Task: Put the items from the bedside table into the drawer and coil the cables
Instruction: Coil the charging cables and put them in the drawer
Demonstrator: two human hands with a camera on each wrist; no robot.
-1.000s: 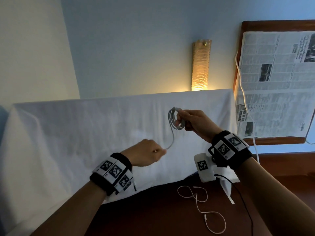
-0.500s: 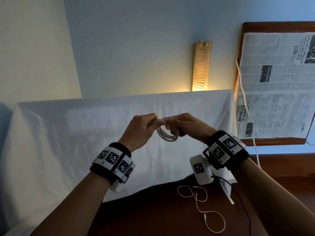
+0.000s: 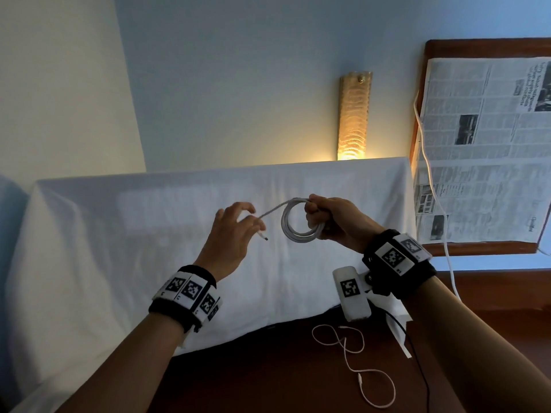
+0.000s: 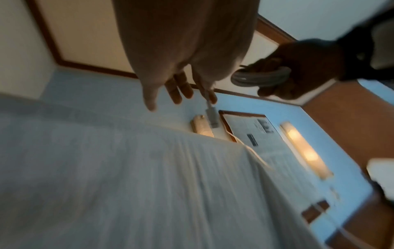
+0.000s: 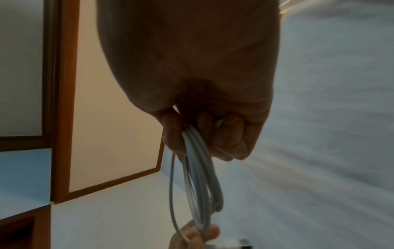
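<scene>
A white cable (image 3: 300,238) is wound into a small coil that hangs from my right hand (image 3: 331,216), whose fingers curl round the top of the loops (image 5: 200,168). A short free end runs left from the coil to my left hand (image 3: 235,231). There thumb and a finger pinch it, the other fingers spread, and the plug (image 3: 264,237) sticks out below them. Both hands are raised in front of a white sheet (image 3: 134,248). A second, thin white cable (image 3: 351,353) lies loose on the dark wooden surface (image 3: 253,377) below.
A lit wall lamp (image 3: 354,114) glows above the sheet. At right a wood-framed panel covered in newspaper (image 3: 483,144) has a white cord (image 3: 429,174) hanging along it. A black wire (image 3: 417,362) trails from my right wrist unit.
Half a second ago both hands met at the coil. My left hand has since drawn left and down with the free end, and the coil now hangs clear from my right hand.
</scene>
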